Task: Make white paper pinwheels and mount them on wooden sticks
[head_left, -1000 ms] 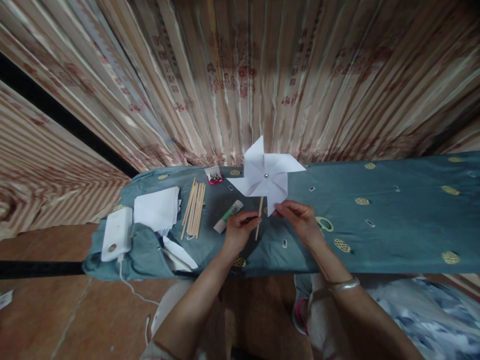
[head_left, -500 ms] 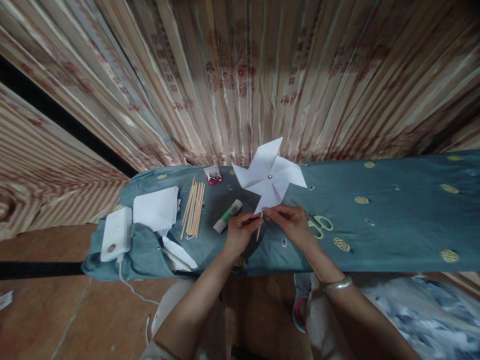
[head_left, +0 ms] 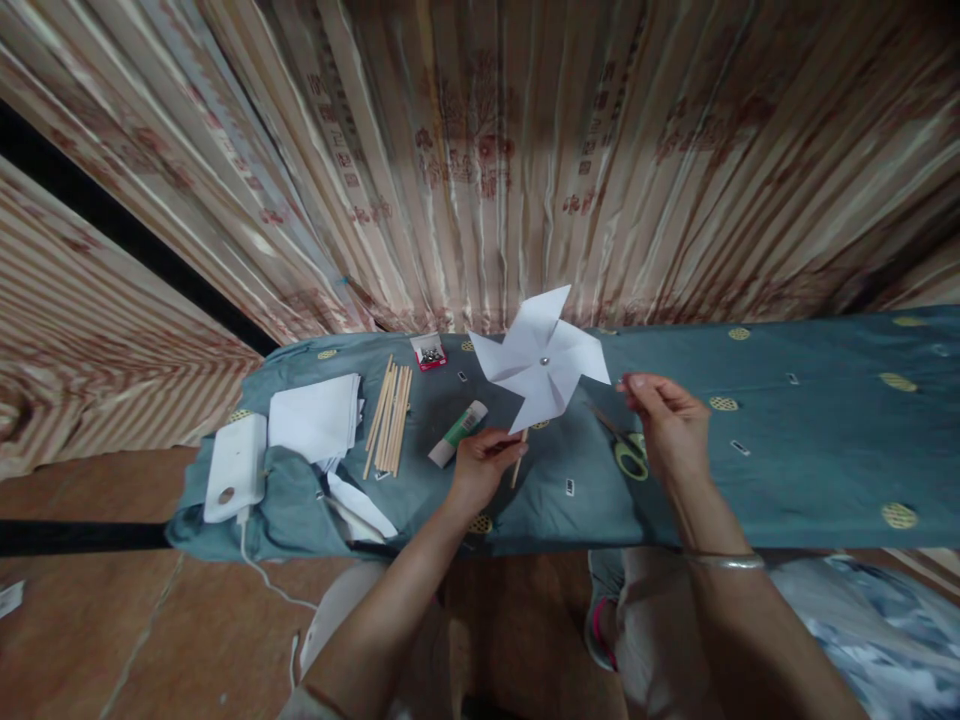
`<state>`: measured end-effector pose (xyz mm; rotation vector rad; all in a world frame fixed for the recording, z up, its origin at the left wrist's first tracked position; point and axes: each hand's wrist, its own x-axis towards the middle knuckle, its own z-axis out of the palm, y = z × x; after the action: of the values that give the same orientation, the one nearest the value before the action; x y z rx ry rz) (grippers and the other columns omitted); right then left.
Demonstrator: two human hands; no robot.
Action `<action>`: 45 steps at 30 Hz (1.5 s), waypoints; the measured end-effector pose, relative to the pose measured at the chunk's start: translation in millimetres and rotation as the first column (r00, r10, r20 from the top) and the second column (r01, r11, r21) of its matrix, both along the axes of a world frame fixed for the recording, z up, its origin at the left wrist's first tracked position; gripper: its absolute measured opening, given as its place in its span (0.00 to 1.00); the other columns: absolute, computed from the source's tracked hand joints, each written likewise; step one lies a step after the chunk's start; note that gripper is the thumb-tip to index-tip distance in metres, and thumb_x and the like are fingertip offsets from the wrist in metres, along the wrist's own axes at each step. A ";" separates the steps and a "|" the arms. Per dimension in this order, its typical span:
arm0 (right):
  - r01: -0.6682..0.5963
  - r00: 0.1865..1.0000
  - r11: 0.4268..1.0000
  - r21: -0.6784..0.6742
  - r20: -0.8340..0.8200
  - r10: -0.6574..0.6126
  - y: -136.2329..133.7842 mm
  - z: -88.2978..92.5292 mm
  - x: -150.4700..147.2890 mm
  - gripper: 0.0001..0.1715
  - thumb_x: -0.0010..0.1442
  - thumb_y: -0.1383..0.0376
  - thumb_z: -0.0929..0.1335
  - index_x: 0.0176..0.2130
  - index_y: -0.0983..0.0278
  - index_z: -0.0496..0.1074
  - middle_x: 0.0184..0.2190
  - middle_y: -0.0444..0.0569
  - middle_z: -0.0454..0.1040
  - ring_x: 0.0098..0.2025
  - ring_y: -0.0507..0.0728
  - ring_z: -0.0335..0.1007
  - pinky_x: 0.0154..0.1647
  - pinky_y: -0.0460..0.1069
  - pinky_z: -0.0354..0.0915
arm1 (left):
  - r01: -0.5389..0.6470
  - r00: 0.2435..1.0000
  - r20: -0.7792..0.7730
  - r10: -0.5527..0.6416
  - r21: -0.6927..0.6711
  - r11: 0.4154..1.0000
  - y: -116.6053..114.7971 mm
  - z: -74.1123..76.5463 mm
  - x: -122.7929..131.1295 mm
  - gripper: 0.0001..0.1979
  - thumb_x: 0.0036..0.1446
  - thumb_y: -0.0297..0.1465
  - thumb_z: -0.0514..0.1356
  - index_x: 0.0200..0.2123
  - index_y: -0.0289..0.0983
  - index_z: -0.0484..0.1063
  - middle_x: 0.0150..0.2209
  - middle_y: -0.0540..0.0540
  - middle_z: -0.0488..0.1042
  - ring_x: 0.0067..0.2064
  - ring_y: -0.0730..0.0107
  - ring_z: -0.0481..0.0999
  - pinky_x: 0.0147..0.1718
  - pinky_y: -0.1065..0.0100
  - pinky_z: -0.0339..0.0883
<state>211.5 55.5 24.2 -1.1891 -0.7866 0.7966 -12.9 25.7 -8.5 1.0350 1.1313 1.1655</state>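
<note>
A white paper pinwheel (head_left: 541,356) with a metal pin at its centre stands upright on a thin wooden stick (head_left: 518,462). My left hand (head_left: 480,467) pinches the stick just below the sails. My right hand (head_left: 667,425) is raised to the right of the pinwheel, a little apart from the nearest sail tip, with its fingers curled loosely and nothing visible in them. Both hands are over the blue-grey cloth (head_left: 810,440) that covers the table.
On the cloth lie a bundle of wooden sticks (head_left: 390,415), a stack of white paper (head_left: 315,415), a glue stick (head_left: 457,433), a small red box of pins (head_left: 430,351), yellow-handled scissors (head_left: 626,450) and a white power bank (head_left: 235,465). A striped curtain (head_left: 480,160) hangs behind.
My right hand has let go of the lower sail and moved right and up, away from the pinwheel. The sails have turned. My left hand still holds the stick.
</note>
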 end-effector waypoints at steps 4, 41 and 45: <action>-0.027 1.000 1.000 0.004 -0.005 0.027 4.4 -6.0 2.9 0.15 0.46 0.56 0.77 0.34 0.61 0.80 0.32 0.44 0.80 0.31 0.50 0.71 0.34 0.46 0.64 | 0.023 1.000 -0.014 -0.023 0.005 1.000 -4.6 1.6 4.0 0.07 0.40 0.33 0.69 0.27 0.38 0.82 0.28 0.48 0.79 0.30 0.69 0.75 0.32 0.68 0.67; -0.452 0.868 0.880 -0.145 0.157 0.472 -25.3 -7.9 -58.8 0.15 0.46 0.51 0.76 0.23 0.59 0.79 0.22 0.44 0.77 0.26 0.53 0.71 0.30 0.48 0.66 | -0.069 0.995 -0.074 0.073 0.047 0.997 0.8 6.1 -2.7 0.05 0.43 0.30 0.68 0.28 0.38 0.81 0.29 0.48 0.80 0.32 0.67 0.76 0.34 0.68 0.67; -0.456 0.865 0.876 -0.160 0.154 0.478 -26.8 -3.2 -61.5 0.17 0.46 0.48 0.75 0.23 0.59 0.79 0.23 0.46 0.79 0.26 0.55 0.72 0.30 0.49 0.69 | -0.055 0.995 -0.086 0.059 0.045 0.997 0.5 6.4 -2.2 0.05 0.44 0.30 0.67 0.28 0.38 0.81 0.29 0.48 0.80 0.31 0.67 0.76 0.33 0.68 0.67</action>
<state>150.0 28.7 21.0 -1.2064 -1.2306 1.1538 -15.1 26.3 -2.1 1.1011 1.2158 1.2040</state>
